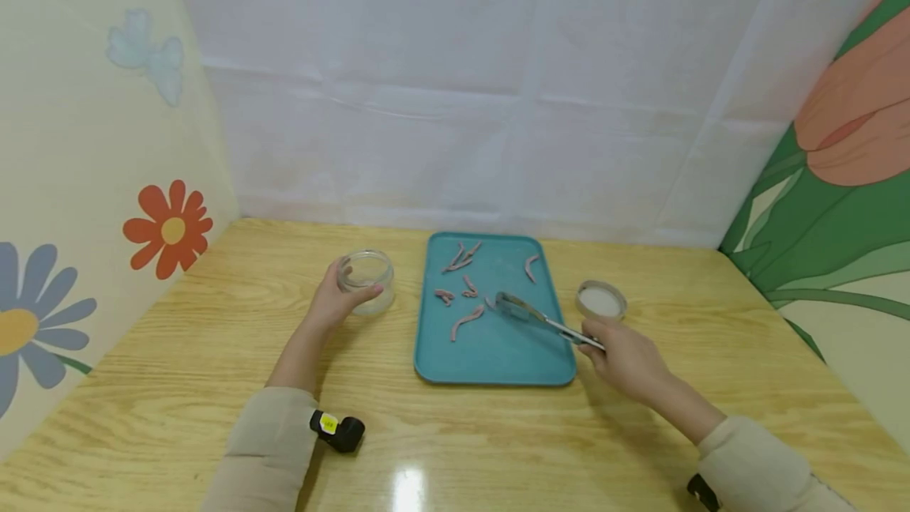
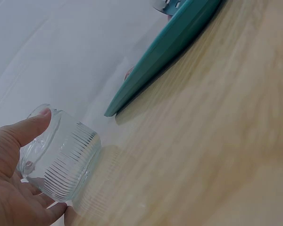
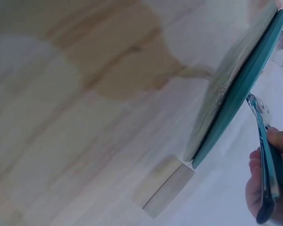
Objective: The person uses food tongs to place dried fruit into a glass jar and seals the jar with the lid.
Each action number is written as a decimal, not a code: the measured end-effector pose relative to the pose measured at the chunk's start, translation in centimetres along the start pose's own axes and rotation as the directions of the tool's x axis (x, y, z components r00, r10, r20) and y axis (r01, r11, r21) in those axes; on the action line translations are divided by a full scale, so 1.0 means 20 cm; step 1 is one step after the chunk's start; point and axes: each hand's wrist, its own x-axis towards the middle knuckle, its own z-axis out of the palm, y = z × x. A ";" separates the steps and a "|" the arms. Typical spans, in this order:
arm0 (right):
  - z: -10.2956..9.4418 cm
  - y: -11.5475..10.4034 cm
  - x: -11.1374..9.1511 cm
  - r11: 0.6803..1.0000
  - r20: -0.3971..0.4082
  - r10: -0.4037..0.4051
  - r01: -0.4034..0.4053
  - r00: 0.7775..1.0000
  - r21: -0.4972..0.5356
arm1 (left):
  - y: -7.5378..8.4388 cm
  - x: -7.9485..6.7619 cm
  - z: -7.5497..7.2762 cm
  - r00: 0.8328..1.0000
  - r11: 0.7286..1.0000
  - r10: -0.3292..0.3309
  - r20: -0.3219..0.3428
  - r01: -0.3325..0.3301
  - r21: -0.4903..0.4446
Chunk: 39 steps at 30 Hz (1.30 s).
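My left hand [image 1: 336,299] grips a clear glass jar [image 1: 375,303] on the table, left of the tray; its thumb lies over the rim. In the left wrist view the ribbed jar [image 2: 70,162] shows in that hand [image 2: 14,165]. With my right hand [image 1: 626,358] I hold metal tongs [image 1: 543,318], their tips over the teal tray [image 1: 498,362]. Several pink worm-like pieces [image 1: 465,324] lie on the tray, one close to the tips. Whether the tips touch a piece, I cannot tell. The right wrist view shows the tongs [image 3: 262,141] between thumb and fingers.
A round lid [image 1: 600,300] lies right of the tray, just beyond my right hand. The wooden table [image 1: 398,433] runs back to a white cloth backdrop [image 1: 441,101]. Painted panels with flowers [image 1: 171,229] stand at both sides.
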 end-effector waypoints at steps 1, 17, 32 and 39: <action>0.00 0.00 0.00 1.000 0.002 0.004 -0.004 1.000 0.001 | 0.00 0.00 0.00 1.000 1.000 0.002 -0.001 -0.002 0.001; -0.04 -0.03 0.11 1.000 -0.063 -0.009 0.009 0.998 0.001 | 0.01 -0.01 0.00 1.000 1.000 0.006 -0.003 -0.006 -0.002; -0.07 -0.14 0.27 0.999 -0.096 -0.020 0.017 0.995 -0.029 | 0.01 -0.01 0.00 1.000 1.000 0.004 -0.004 -0.004 -0.017; -0.08 -0.21 0.34 0.998 -0.069 -0.034 0.038 0.997 0.058 | 0.01 -0.01 0.01 1.000 1.000 0.010 -0.009 -0.010 -0.009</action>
